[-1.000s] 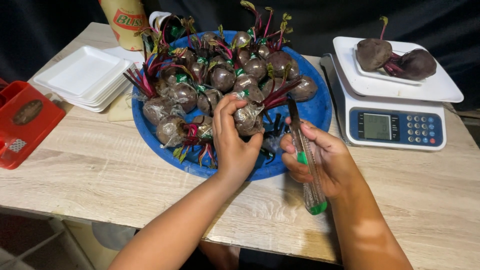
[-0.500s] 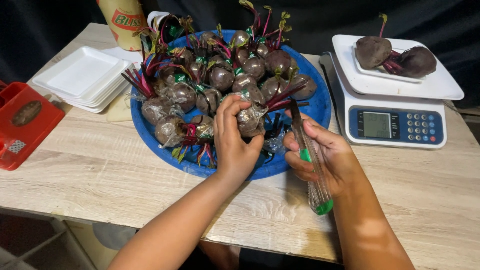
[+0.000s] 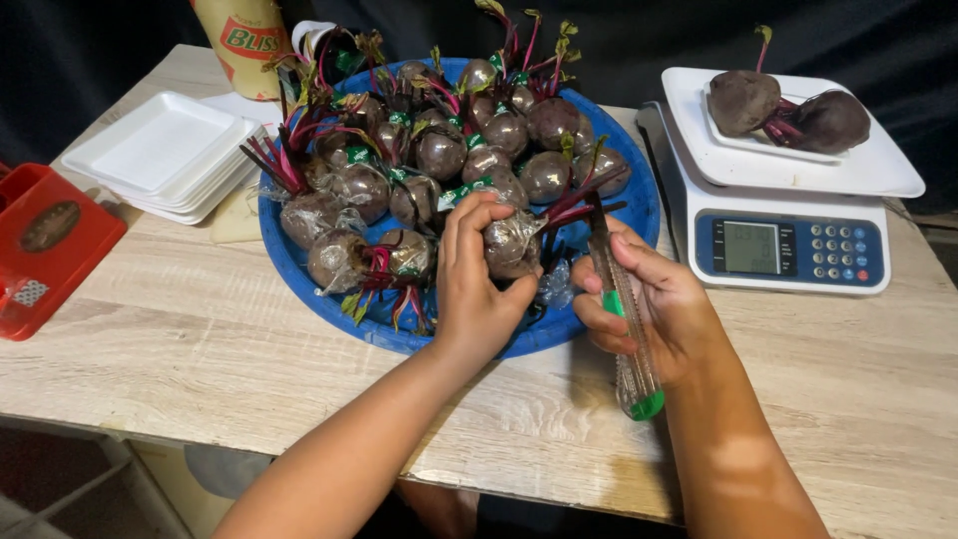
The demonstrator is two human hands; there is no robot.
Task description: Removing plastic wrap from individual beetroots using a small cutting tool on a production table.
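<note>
Barely anything had shifted: left hand (image 3: pixel 477 289) still clutched the wrapped beetroot (image 3: pixel 513 244) at frame centre, right hand (image 3: pixel 649 304) fingers closed round a knife (image 3: pixel 621 304); a slip risked cutting the wrap.

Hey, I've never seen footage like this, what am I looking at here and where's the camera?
The camera sits on a person's head, looking down at their own two bare hands over a wooden table. The left hand grips a plastic-wrapped beetroot over a blue tray piled with more wrapped beets. The right hand holds a clear utility knife with green parts. To the right, a white scale carries two unwrapped beets. White foam trays are stacked on the left.
</note>
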